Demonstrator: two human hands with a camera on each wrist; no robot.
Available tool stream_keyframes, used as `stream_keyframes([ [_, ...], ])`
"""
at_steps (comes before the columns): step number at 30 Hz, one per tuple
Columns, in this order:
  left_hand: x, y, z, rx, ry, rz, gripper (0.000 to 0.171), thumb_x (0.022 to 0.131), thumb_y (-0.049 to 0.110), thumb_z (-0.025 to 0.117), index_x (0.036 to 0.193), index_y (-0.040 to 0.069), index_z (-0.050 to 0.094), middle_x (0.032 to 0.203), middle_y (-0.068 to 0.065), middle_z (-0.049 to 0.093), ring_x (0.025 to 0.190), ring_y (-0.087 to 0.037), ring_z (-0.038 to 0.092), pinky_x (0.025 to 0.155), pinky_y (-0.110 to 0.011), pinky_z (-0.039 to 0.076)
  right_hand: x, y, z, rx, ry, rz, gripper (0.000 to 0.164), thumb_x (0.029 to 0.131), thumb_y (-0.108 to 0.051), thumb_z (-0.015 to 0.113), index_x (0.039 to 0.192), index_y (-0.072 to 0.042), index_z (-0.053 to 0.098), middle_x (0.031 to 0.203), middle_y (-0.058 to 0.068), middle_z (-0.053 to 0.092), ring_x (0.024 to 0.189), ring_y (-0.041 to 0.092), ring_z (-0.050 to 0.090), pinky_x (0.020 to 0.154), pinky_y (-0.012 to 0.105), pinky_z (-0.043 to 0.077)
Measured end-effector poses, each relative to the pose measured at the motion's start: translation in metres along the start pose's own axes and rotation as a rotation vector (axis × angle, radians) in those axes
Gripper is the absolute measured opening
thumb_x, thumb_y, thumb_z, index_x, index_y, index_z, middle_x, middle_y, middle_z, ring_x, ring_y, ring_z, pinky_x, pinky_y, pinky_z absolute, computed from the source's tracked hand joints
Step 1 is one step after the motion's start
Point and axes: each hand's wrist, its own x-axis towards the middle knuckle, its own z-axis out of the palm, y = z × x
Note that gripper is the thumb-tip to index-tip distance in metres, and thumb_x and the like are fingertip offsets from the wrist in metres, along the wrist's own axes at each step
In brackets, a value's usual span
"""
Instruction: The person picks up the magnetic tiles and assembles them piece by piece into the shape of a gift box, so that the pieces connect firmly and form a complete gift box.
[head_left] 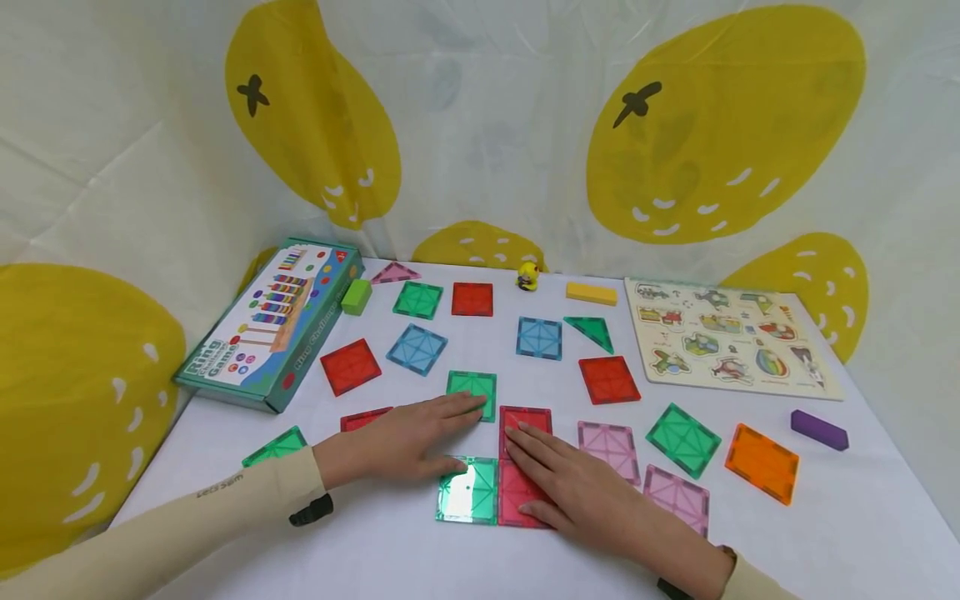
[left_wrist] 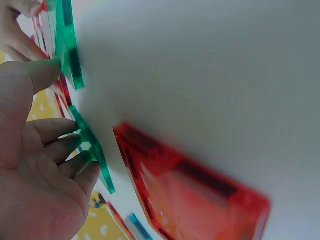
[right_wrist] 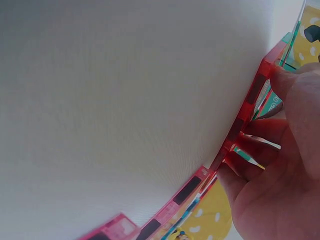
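My left hand [head_left: 405, 435] lies with fairly straight fingers on a green square magnetic tile [head_left: 472, 382]. Its thumb reaches a second green tile [head_left: 467, 502] nearer me. Flat over two red square tiles, the upper one [head_left: 531, 418] and the lower one [head_left: 517, 490], rests my right hand [head_left: 581, 487], partly covering both. The lower red tile sits edge to edge with the nearer green tile, and the upper red tile stands directly beyond it. In the right wrist view, my right fingertips touch the red tile [right_wrist: 245, 112]. The left wrist view shows another red tile [left_wrist: 187, 200] beside my left hand.
Pink tiles [head_left: 607, 450], a green tile [head_left: 684, 440] and an orange tile [head_left: 762, 463] lie to the right. Farther back are blue tiles [head_left: 539, 338], a wooden puzzle board [head_left: 720, 373] and a small yellow figure [head_left: 528, 276]. A game box [head_left: 273, 321] stands left.
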Motion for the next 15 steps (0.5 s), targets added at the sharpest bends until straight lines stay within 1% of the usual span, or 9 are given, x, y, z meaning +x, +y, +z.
stream_keyframes([
  [3,-0.003,0.005,0.002,0.018,-0.01,0.007,0.082,0.102,0.051,0.068,0.165,0.011,0.036,0.174,0.0,0.024,0.159,-0.022,0.021,0.118,-0.04,0.038,0.0,0.0,0.0,-0.006,0.002,-0.003,0.079,0.105,-0.056,0.058,0.167,-0.015,0.033,0.174,0.001,0.025,0.157,0.025,0.025,0.116,0.045,0.041],
  [8,-0.006,0.01,0.002,0.027,-0.007,0.018,0.083,0.101,0.051,0.069,0.166,0.011,0.036,0.174,0.0,0.025,0.159,-0.023,0.021,0.117,-0.038,0.039,0.0,0.002,0.0,-0.016,0.008,-0.007,0.078,0.106,-0.056,0.057,0.167,-0.014,0.033,0.174,0.001,0.024,0.157,0.024,0.025,0.117,0.045,0.04],
  [15,-0.013,0.019,0.008,0.053,0.005,0.062,0.08,0.103,0.049,0.066,0.165,0.009,0.036,0.173,-0.004,0.027,0.158,-0.025,0.024,0.118,-0.038,0.037,0.0,0.001,0.001,-0.002,0.001,-0.004,0.078,0.105,-0.056,0.058,0.167,-0.015,0.033,0.174,0.001,0.025,0.157,0.025,0.025,0.116,0.046,0.041],
])
